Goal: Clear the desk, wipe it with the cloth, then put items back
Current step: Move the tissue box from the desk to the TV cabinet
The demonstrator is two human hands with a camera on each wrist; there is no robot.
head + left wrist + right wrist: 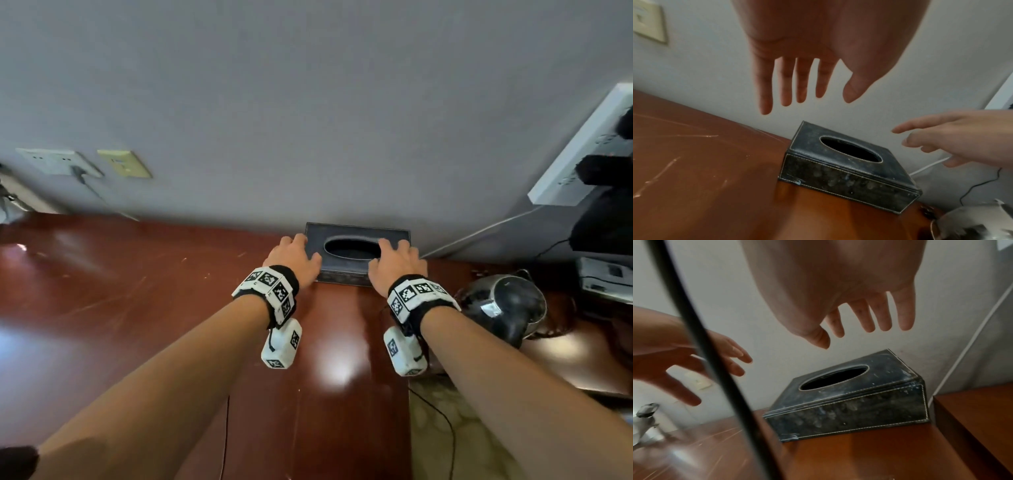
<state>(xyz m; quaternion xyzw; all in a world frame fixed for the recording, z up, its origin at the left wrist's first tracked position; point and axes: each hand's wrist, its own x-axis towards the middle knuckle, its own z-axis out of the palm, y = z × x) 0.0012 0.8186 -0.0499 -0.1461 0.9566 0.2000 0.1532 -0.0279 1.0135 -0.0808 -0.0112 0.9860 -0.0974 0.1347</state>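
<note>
Beneath both spread hands (818,53), clear of them, the tissue box (846,167).

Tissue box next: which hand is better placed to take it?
Neither alone. The left hand and right hand hover open over opposite ends of the tissue box, touching nothing in the wrist views. A two-handed lift looks likeliest.
</note>
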